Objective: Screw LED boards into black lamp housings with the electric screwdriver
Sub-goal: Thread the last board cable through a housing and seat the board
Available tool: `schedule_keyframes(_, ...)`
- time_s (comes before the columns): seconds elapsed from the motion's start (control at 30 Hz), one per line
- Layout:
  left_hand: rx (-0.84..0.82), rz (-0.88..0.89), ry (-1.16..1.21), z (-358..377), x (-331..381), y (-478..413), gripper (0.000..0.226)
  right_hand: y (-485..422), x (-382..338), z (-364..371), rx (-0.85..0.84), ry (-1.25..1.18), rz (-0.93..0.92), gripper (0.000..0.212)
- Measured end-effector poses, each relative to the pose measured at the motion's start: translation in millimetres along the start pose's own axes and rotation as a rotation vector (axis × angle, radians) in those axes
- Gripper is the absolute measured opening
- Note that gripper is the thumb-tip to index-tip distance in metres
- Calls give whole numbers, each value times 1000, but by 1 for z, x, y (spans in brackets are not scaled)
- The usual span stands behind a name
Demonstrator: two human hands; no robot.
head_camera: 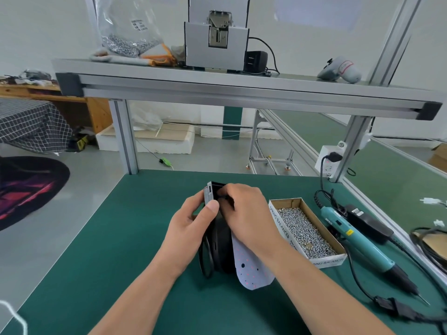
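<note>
My hands are together at the middle of the table, both clamped on one black lamp housing that stands on its edge. My left hand grips the grey block at the housing's top, thumb pressed on its face. My right hand curls over the top rim; I cannot tell what its fingertips pinch. The LED board is not yet seated, I judge: it hangs beside the housing under my right wrist, its speckled face showing. The electric screwdriver lies well to my right, its long axis running from far to near with the bit toward me, so my right hand is the nearer one. Between it and the housing sits a cardboard box filled with loose silver screws.
</note>
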State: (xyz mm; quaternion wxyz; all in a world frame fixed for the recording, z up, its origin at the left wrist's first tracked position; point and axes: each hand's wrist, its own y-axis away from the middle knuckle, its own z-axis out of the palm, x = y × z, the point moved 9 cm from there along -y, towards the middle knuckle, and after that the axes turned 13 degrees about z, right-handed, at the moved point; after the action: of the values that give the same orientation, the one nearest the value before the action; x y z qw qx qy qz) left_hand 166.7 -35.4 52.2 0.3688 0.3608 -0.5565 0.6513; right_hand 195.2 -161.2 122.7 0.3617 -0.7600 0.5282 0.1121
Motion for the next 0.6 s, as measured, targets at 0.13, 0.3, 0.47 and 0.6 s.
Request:
schedule_keyframes(0.13,-11,-4,0,-2,0,1,51,3,9,-3,63,-56,48,17)
schedule_keyframes(0.3,0,-3,-21,-3,1,2,52,2,16,-4,85,-73,95,13)
schedule_keyframes(0.47,-8,-6,-11,-2,0,1,60,-3,14,-2,-27,-177,82,16)
schedule_keyframes(0.6,-12,3,-11,-4,4,0,54,-4,9,-3,-50,-142,40,28)
